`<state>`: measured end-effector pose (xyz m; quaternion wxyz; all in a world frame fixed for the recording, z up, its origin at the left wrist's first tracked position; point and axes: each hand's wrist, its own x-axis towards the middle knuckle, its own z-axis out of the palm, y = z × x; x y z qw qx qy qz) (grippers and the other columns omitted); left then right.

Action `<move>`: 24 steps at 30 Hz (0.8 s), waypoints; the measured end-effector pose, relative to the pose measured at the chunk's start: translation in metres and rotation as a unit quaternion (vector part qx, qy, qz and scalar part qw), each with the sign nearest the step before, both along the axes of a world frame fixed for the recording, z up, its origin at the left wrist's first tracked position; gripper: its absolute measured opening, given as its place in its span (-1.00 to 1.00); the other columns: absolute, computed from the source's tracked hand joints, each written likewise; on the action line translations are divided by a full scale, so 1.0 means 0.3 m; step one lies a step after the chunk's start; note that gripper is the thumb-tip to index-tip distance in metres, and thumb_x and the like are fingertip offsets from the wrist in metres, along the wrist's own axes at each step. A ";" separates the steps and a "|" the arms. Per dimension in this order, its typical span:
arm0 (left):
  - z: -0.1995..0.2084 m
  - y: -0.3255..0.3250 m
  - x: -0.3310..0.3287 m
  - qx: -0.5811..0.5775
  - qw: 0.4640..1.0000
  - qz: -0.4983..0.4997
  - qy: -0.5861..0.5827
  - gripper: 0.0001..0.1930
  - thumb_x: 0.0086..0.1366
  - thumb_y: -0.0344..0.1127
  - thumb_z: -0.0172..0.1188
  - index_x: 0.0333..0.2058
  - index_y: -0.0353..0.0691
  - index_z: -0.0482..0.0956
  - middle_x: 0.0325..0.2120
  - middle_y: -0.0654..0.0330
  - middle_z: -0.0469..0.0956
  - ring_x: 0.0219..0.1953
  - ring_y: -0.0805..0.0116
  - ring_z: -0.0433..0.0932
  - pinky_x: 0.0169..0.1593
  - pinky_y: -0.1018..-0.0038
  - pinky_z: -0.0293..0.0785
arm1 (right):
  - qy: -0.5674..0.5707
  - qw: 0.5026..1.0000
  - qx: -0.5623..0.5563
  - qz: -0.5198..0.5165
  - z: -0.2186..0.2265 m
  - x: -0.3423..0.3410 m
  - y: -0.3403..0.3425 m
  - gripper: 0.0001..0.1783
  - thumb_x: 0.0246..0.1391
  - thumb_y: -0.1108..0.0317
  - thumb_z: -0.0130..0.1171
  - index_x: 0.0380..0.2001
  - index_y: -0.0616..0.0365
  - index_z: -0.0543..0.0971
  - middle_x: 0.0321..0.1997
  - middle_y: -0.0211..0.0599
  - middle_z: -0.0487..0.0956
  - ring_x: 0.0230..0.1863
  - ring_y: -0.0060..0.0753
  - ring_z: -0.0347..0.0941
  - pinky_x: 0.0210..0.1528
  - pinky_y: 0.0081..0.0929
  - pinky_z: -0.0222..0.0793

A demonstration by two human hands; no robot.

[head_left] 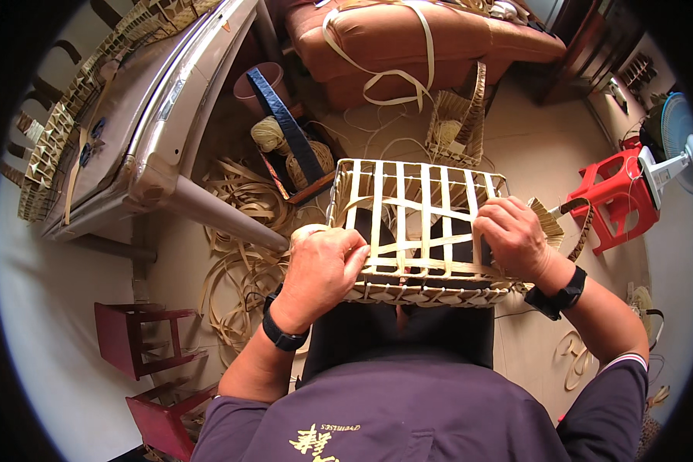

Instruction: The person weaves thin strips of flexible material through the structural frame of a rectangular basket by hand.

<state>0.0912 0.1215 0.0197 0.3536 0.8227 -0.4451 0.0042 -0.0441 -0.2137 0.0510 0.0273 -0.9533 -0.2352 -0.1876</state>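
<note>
Across my lap lies a half-woven basket (431,293), a wire frame wrapped in pale flat strips, with a braided near edge. Several strips run lengthwise over its upper face, with gaps between them. A cross strip (396,248) passes among them, slanting slightly from one side to the other. At the basket's left side my left hand (322,269) is closed, thumb and fingers pinching the strip near the frame. My right hand (512,235) is closed at the right side, fingers curled over the strip's other part. Both palms hide what lies beneath them.
Coils of pale strip (242,192) cover the floor at left, by a table (169,154). Ahead stand a blue-handled basket (289,127) with twine balls, a small woven basket (470,138) and a brown sofa (408,46). A red stool (612,192) and fan (681,146) stand right.
</note>
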 end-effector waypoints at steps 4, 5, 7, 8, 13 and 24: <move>0.007 -0.010 -0.011 -0.001 1.000 0.001 0.007 -0.83 0.36 -0.28 0.38 -0.40 -0.21 0.72 -0.57 0.15 0.57 -0.41 0.05 0.56 -0.07 0.17 0.40 | -0.045 0.996 0.023 -0.068 0.012 -0.037 0.017 -0.92 -0.04 0.46 0.28 -0.42 0.14 0.58 -0.29 -0.23 0.61 -0.05 -0.08 0.60 0.03 -0.18 0.50; 0.018 -0.008 -0.017 0.007 1.000 0.011 -0.010 -0.84 0.36 -0.28 0.38 -0.40 -0.17 0.72 -0.53 0.15 0.56 -0.33 0.04 0.57 -0.01 0.16 0.39 | -0.021 0.990 0.067 -0.120 0.042 -0.056 0.037 -0.90 -0.09 0.45 0.27 -0.45 0.14 0.55 -0.30 -0.20 0.60 -0.03 -0.04 0.59 0.04 -0.15 0.48; 0.015 0.003 -0.022 0.007 1.000 0.011 -0.023 -0.85 0.37 -0.27 0.38 -0.39 -0.16 0.72 -0.49 0.15 0.55 -0.29 0.03 0.56 0.01 0.15 0.37 | 0.024 0.972 0.133 -0.191 0.078 -0.103 0.058 -0.85 -0.17 0.39 0.24 -0.51 0.15 0.48 -0.29 -0.13 0.56 -0.02 0.06 0.52 0.06 -0.09 0.43; 0.013 0.006 -0.030 0.008 0.999 0.015 -0.036 -0.85 0.37 -0.27 0.38 -0.39 -0.14 0.72 -0.45 0.15 0.54 -0.25 0.03 0.56 0.03 0.14 0.36 | 0.053 0.961 0.141 -0.233 0.097 -0.138 0.076 -0.85 -0.16 0.38 0.23 -0.52 0.17 0.47 -0.30 -0.11 0.53 -0.06 0.07 0.48 0.03 -0.10 0.41; -0.002 -0.019 -0.047 0.000 0.998 0.014 -0.063 -0.86 0.39 -0.26 0.37 -0.36 -0.12 0.72 -0.39 0.14 0.52 -0.18 0.04 0.55 0.04 0.12 0.34 | 0.033 0.936 0.151 -0.317 0.000 -0.225 0.078 -0.82 -0.10 0.39 0.27 -0.47 0.16 0.46 -0.30 -0.12 0.47 -0.09 0.07 0.44 0.04 -0.08 0.37; 0.020 -0.012 -0.061 -0.001 0.999 0.017 -0.036 -0.87 0.36 -0.29 0.41 -0.36 -0.17 0.73 -0.40 0.15 0.57 -0.21 0.03 0.59 0.02 0.16 0.44 | -0.176 0.918 -0.065 -0.348 0.011 -0.160 0.000 -0.79 0.08 0.43 0.48 -0.30 0.08 0.59 -0.27 -0.36 0.59 -0.17 -0.30 0.55 -0.04 -0.26 0.43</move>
